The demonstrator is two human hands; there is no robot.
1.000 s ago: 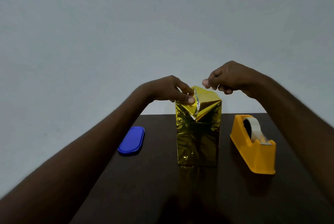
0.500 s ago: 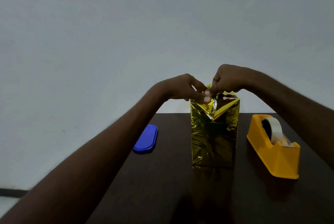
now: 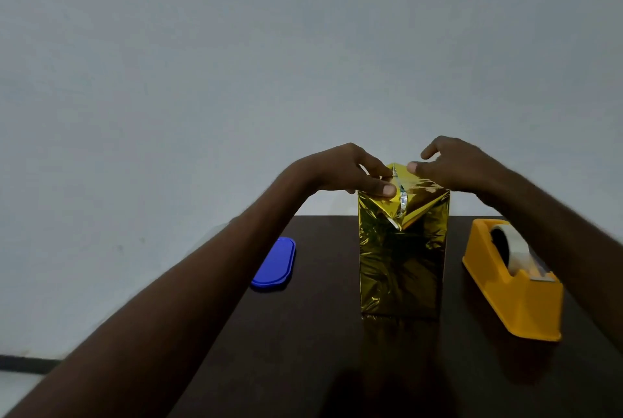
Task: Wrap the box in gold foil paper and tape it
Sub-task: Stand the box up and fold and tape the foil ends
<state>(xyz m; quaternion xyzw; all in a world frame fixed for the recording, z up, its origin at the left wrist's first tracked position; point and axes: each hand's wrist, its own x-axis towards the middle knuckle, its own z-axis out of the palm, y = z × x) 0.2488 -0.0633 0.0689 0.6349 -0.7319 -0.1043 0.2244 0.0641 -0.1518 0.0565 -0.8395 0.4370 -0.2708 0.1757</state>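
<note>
The box wrapped in gold foil (image 3: 403, 262) stands upright on the dark table (image 3: 303, 350), in the middle of the head view. Its top folds meet in a triangular flap with a silvery strip of tape (image 3: 402, 198) down the seam. My left hand (image 3: 347, 171) pinches the foil at the box's top left corner, thumb on the front edge and forefinger on top. My right hand (image 3: 455, 164) rests on the top right of the box; its thumb tip touches the upper flap and its forefinger is lifted.
An orange tape dispenser (image 3: 512, 286) with a roll of clear tape stands right of the box. A flat blue oval lid (image 3: 274, 264) lies to the left near the table's edge. A plain grey wall is behind.
My right hand has let go of its pinch at the seam and spread over the top right of the box. The left hand keeps its hold. The view has shifted slightly.
</note>
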